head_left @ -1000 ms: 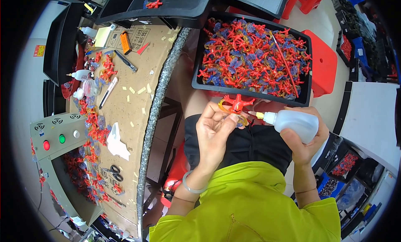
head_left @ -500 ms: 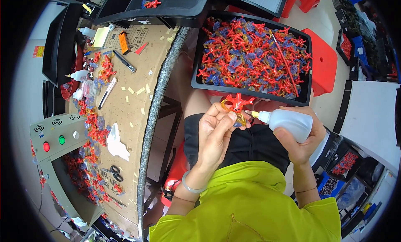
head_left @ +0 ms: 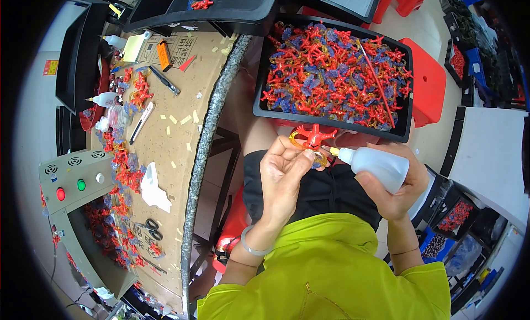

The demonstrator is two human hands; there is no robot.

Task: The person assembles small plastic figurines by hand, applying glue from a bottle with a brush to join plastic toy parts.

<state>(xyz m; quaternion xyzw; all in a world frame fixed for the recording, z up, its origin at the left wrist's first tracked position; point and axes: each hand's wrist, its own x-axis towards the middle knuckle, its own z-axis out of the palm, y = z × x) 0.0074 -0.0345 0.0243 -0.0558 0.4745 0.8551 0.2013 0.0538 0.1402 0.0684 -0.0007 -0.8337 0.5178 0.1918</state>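
Cataloguing the lap first: one red figure [head_left: 314, 136], spread-limbed, with amber curved parts and a bluish translucent piece at its lower end, located above the black shorts [head_left: 331, 190] and just short of the tray's near wall, pinched between thumb and fingers of the left hand [head_left: 282, 173]. One translucent squeeze bottle [head_left: 381, 166], held nearly level in the closed grasp of the right hand [head_left: 409, 188], its yellow nozzle [head_left: 334, 151] pointed at the figure's lower right side; contact or slight gap, cannot tell. Hazards, as judged: too hard a squeeze could put out excess contents, which may run onto the left fingertips or the shorts; the pinch covers only a small part of the figure, so a push from the nozzle could turn it and misplace a drop; wet fingertips could smear the shiny surface. One black tray [head_left: 276, 115], heaped with similar pieces [head_left: 331, 71], a thin red stick [head_left: 376, 85] lying across them, near the hands; a wet figure laid there could stick to its neighbours. One table [head_left: 182, 93], cardboard-covered, at left, well apart from both hands, loose pieces scattered along it; a dripping nozzle carried over could mark these
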